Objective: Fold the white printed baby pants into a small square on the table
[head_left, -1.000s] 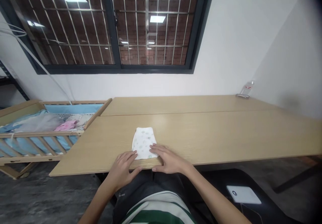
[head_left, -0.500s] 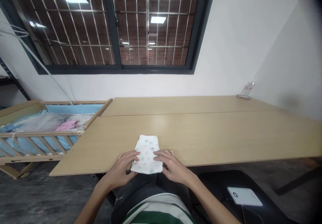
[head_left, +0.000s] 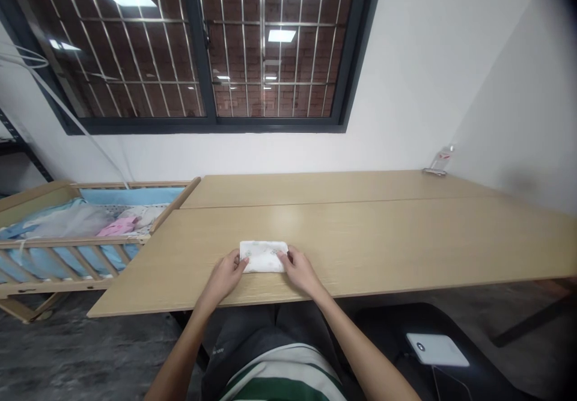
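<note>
A folded white cloth [head_left: 263, 258] with a faint small print lies near the table's front edge, now a wide, short rectangle. My left hand [head_left: 229, 273] pinches its left end, thumb on top and fingers curled beneath. At the opposite end my right hand [head_left: 301, 272] grips the cloth the same way, its thumb resting on the upper face. The fingertips under the cloth are hidden.
The wooden table [head_left: 360, 232] spans the front. A crib [head_left: 90, 251] with blue bedding stands at the left. A clear bottle [head_left: 442, 159] sits at the table's far right corner. A white phone-like device [head_left: 437, 350] rests on a black seat [head_left: 387, 320] below.
The cloth has gone from a tall shape overhanging the table edge to a short, folded strip farther onto the table. Both hands have moved forward and closed on its ends.
</note>
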Demonstrator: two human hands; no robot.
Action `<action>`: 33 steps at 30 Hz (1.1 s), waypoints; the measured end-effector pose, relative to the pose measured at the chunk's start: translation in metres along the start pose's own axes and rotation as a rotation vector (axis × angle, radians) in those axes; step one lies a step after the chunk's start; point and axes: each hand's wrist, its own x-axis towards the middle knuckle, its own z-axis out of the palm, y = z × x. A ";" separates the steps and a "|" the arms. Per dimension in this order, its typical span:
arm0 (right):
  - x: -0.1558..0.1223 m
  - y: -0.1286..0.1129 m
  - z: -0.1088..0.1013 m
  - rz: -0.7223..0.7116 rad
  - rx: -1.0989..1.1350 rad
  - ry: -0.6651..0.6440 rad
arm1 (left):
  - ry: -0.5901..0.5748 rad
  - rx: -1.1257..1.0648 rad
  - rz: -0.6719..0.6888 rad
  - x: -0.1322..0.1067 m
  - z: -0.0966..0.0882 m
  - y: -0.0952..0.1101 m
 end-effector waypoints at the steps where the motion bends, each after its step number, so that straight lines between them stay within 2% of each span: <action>1: 0.003 0.001 0.002 0.022 -0.044 0.026 | 0.013 0.027 -0.017 0.002 0.002 0.001; 6: 0.012 -0.004 0.011 0.164 -0.269 0.107 | 0.073 0.189 -0.123 0.011 0.012 0.008; 11: 0.015 -0.008 0.014 0.207 -0.260 0.144 | 0.121 0.305 -0.210 0.010 0.015 0.016; 14: 0.013 -0.011 0.014 0.125 -0.232 0.224 | 0.214 0.347 -0.170 0.007 0.014 0.020; 17: 0.009 -0.018 0.014 -0.109 -0.317 0.267 | 0.349 0.293 0.060 0.006 0.020 0.024; 18: 0.008 -0.021 0.015 -0.199 -0.358 0.227 | 0.347 0.260 0.154 0.006 0.024 0.026; 20: 0.009 -0.023 0.019 -0.333 -0.426 0.076 | 0.258 0.214 0.278 0.009 0.033 0.029; 22: 0.011 -0.020 0.025 -0.374 -0.478 -0.075 | 0.138 0.219 0.275 0.013 0.044 0.031; 25: 0.016 -0.009 0.033 -0.329 -0.518 -0.169 | 0.035 0.254 0.165 0.016 0.057 0.028; 28: 0.016 -0.002 0.032 -0.273 -0.507 -0.189 | 0.041 0.283 0.126 0.014 0.060 0.020; 33: 0.009 0.001 0.016 -0.203 -0.480 -0.212 | 0.057 0.324 0.116 0.007 0.056 0.008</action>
